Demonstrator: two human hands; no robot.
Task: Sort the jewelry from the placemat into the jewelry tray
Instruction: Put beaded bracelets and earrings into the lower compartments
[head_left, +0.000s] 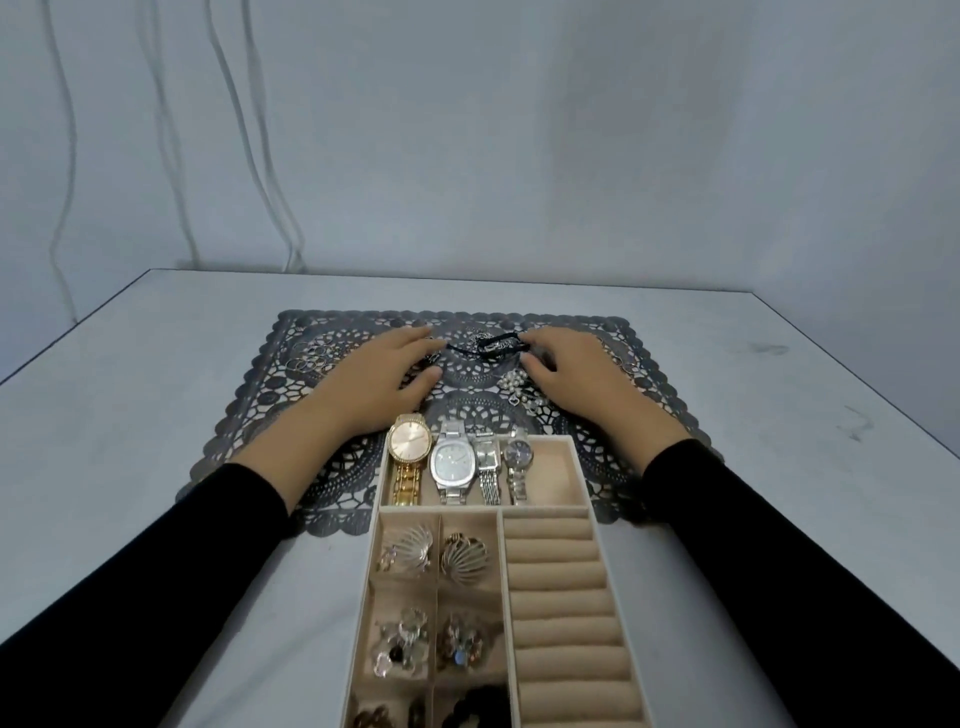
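A dark bracelet (483, 347) lies on the placemat (337, 467) between the left hand (384, 371) and right hand (571, 371). Whether its ends are pinched cannot be told. If only one end is lifted, the lace may be snagged, or the brooch (519, 388) dragged short of the tray (441, 512).

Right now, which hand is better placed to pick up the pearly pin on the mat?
The right hand. The pearl brooch lies right beside its thumb, while the left hand sits farther off across the placemat.
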